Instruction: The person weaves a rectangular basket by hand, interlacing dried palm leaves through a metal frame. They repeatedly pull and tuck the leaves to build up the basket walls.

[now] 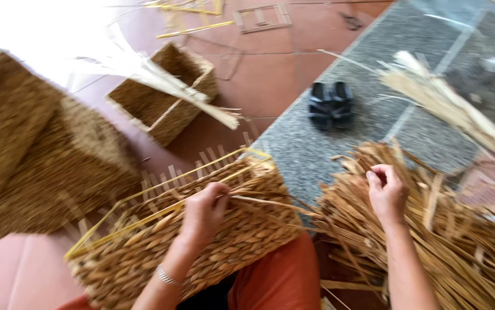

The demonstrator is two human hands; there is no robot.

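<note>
I looked down and saw a half-made basket (201,241) lying across my lap, on my orange trousers (282,281). It sat there so both hands could reach it. My left hand (204,209) pressed on its top edge, by the yellow wire frame (161,198), with the fingers curled around a strand (265,202) to keep it tight. My right hand (386,192) was off to the side, over a big pile of dry straw (431,241). Its fingers were pinched shut on something thin. I think it was the far end of that strand, but the blur made it hard to be sure. The pile lay close on my right, so new pieces were easy to grab.

A finished basket (164,100) stood on the red floor (270,74) further off, with a bunch of pale straw (173,86) lying across it. A big woven piece (35,155) filled the left side. A pair of dark sandals (331,103) sat on the grey stone strip (374,74), out of the way. More pale straw (448,103) lay past them on the right. Spare wire frames (262,17) lay on the floor at the top.

I saw no packages, labels or signs anywhere.
</note>
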